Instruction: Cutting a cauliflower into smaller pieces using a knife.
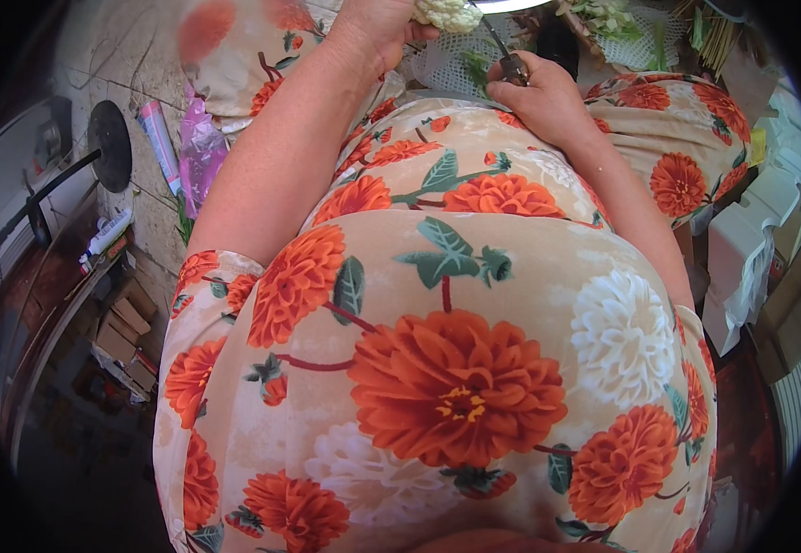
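Observation:
At the top edge, my left hand (381, 31) holds a piece of cauliflower (450, 15), partly cut off by the picture's rim. My right hand (542, 93) is closed around the dark handle (514, 69) of a thin tool, perhaps a knife. Its narrow dark shaft points up and left, close to the cauliflower's right side. A bright white curved rim (511, 6), perhaps of a bowl, shows just above. White plastic mesh (442, 59) with green leaf scraps lies beyond my lap, between the hands.
More mesh with pale green trimmings (611, 21) lies at upper right, beside dry stalks (715, 41). On the tiled floor at left are a pink plastic bag (201, 155), a pink-and-blue tube (160, 142) and a round black base (109, 146). Cartons (746, 235) stand at right.

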Tool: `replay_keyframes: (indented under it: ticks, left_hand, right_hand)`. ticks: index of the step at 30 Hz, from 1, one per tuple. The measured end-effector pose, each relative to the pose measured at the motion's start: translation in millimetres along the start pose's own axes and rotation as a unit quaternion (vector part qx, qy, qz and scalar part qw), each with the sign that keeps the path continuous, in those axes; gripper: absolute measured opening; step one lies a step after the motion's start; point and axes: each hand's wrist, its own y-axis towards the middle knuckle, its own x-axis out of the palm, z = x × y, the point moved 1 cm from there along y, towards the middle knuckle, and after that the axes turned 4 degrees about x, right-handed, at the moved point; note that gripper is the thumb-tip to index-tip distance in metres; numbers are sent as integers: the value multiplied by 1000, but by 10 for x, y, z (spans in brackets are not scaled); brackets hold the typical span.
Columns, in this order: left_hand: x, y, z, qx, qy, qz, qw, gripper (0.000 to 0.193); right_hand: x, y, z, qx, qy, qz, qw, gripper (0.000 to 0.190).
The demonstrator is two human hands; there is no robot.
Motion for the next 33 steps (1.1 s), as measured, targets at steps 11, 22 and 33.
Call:
replay_keyframes:
  ticks: [11,22,33]
  left_hand:
    - [-22,14,-1,0,13,-14,1000,27]
    - [-53,47,-39,4,-4,-22,1000,26]
    - [-15,20,-19,-1,4,-4,1000,27]
  right_hand:
    - [3,-3,12,-12,1,6,1000,22]
    - [3,0,10,-12,-11,8,1000,22]
    - [3,1,20,-14,-10,11,1000,23]
